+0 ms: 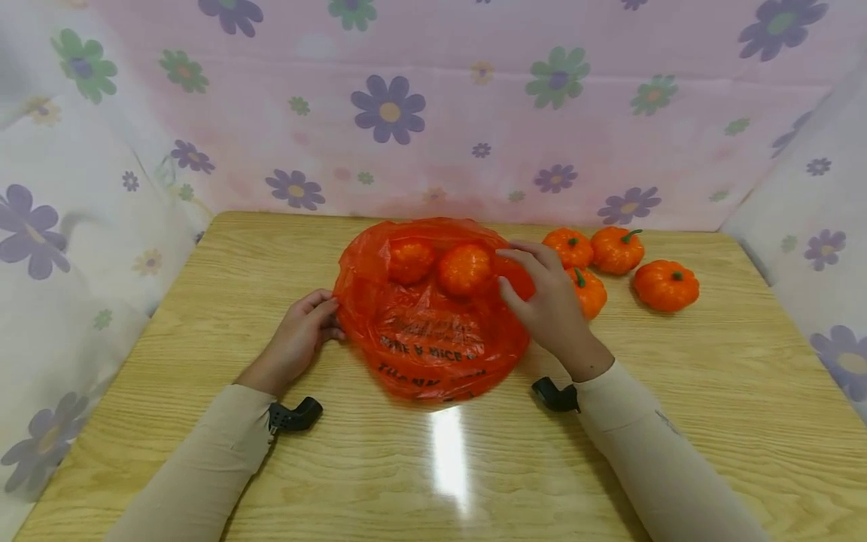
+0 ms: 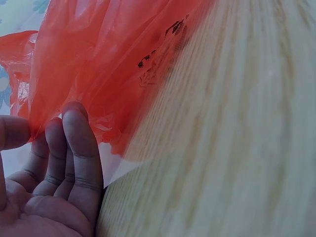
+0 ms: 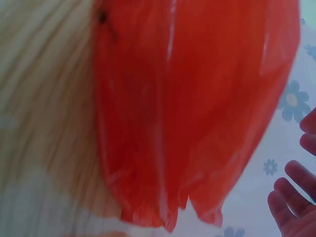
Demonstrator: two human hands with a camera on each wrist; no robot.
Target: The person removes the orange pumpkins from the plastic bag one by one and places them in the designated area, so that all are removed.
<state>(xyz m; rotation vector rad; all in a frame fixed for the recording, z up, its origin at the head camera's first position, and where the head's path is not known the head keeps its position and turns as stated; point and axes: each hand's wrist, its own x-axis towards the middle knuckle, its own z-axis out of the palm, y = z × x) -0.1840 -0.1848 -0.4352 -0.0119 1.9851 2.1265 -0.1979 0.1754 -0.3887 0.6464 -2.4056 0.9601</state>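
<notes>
A red plastic bag (image 1: 427, 331) with black print lies with its mouth spread open on the table. Inside it sit two small orange pumpkins, one at the left (image 1: 411, 260) and a second pumpkin (image 1: 466, 269) beside it. My left hand (image 1: 301, 339) pinches the bag's left edge between thumb and fingers; the left wrist view shows the film (image 2: 98, 64) caught at the fingertips. Over the bag's right side, my right hand (image 1: 545, 301) hovers with fingers apart and nothing in them. In the right wrist view its relaxed fingers (image 3: 285, 195) appear at the right edge, apart from the bag (image 3: 187, 108).
Several more pumpkins stand right of the bag: one at the back (image 1: 616, 250), another farther right (image 1: 667, 286), and others partly behind my right hand. The wooden table (image 1: 731, 421) meets a flower-patterned cloth backdrop (image 1: 447, 113) at its far edge.
</notes>
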